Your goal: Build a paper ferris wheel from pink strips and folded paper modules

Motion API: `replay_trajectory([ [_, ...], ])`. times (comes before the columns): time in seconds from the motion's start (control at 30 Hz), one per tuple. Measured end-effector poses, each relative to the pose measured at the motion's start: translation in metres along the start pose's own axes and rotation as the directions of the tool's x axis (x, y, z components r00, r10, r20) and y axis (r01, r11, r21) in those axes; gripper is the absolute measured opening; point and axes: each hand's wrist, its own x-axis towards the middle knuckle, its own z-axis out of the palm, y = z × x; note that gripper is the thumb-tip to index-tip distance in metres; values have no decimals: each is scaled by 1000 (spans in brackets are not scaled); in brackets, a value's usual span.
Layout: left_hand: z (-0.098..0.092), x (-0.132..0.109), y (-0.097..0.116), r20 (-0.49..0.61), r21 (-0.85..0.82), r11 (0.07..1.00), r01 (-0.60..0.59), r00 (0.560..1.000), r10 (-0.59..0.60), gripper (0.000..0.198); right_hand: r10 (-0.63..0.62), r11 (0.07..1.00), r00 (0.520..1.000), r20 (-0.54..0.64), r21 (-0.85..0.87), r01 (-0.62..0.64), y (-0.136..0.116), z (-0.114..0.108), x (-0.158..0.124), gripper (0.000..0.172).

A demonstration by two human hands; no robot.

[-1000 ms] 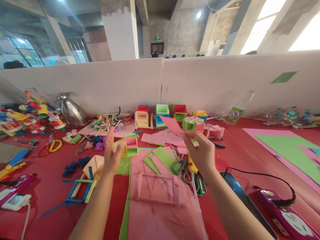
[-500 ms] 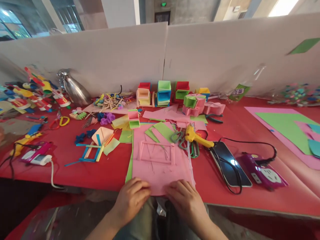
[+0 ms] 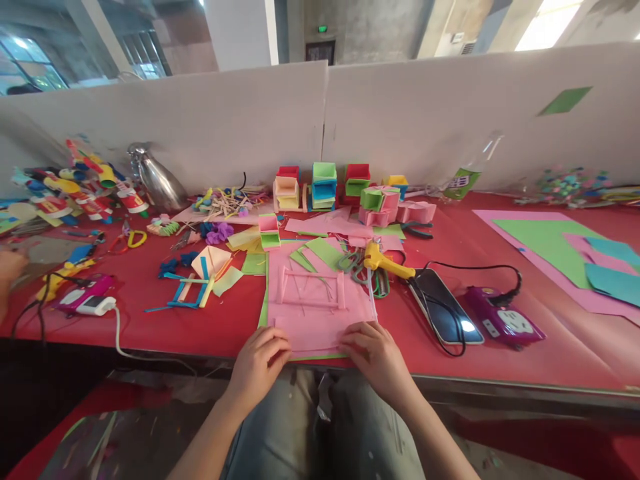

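Observation:
Both hands are at the table's front edge, one at each end of a pink paper strip point(image 3: 311, 333) that looks like a folded edge or separate piece. My left hand point(image 3: 261, 357) pinches its left end. At the right end, my right hand point(image 3: 376, 360) has thumb and fingers closed on the paper. Beneath lies a larger pink sheet point(image 3: 260, 313), with green paper showing under its edges. Just beyond the strip, a pink rectangular frame of thin rolled paper point(image 3: 311, 300) rests on the sheet.
A yellow glue gun point(image 3: 387, 261) lies beside green-handled scissors point(image 3: 383, 287), a phone point(image 3: 445, 307) and a purple power strip point(image 3: 505, 320). Small paper boxes point(image 3: 324, 190) line the back. Left stand a steel jug point(image 3: 157, 180) and another person's hand point(image 3: 11, 270).
A raised pink strip now shows between my hands, where the paper lay flat at the front edge. The view has shifted, and another person's hand shows more at the left.

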Motion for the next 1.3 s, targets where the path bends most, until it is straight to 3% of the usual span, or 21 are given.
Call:
replay_trajectory([
  [0.3,5,15,1,18,35,998,53,998,-54,5,109,985,994,-24,-134,-111,-6,7,8,15],
  [0.47,8,18,4,-9,2,990,144,990,-144,17,109,968,991,-76,-220,-124,-3,7,10,14],
  [0.7,8,18,3,17,30,989,143,989,-144,18,112,965,992,-62,-231,-124,0,6,11,11],
  [0.8,9,18,4,52,77,986,151,987,-155,17,142,959,989,-47,-242,-149,-1,6,13,9],
  [0.97,13,17,8,15,175,963,206,977,-212,14,169,938,983,-69,-296,-182,-4,8,13,8],
  [1.03,15,18,9,-25,185,958,220,975,-219,6,123,948,989,-81,-286,-141,-4,10,12,7],
  [1.13,15,20,9,-45,165,973,160,987,-155,6,-39,981,997,-64,-193,26,-2,10,10,19],
  [1.3,8,20,4,69,75,997,10,998,-15,18,-245,964,968,60,-90,250,9,-1,13,26],
])
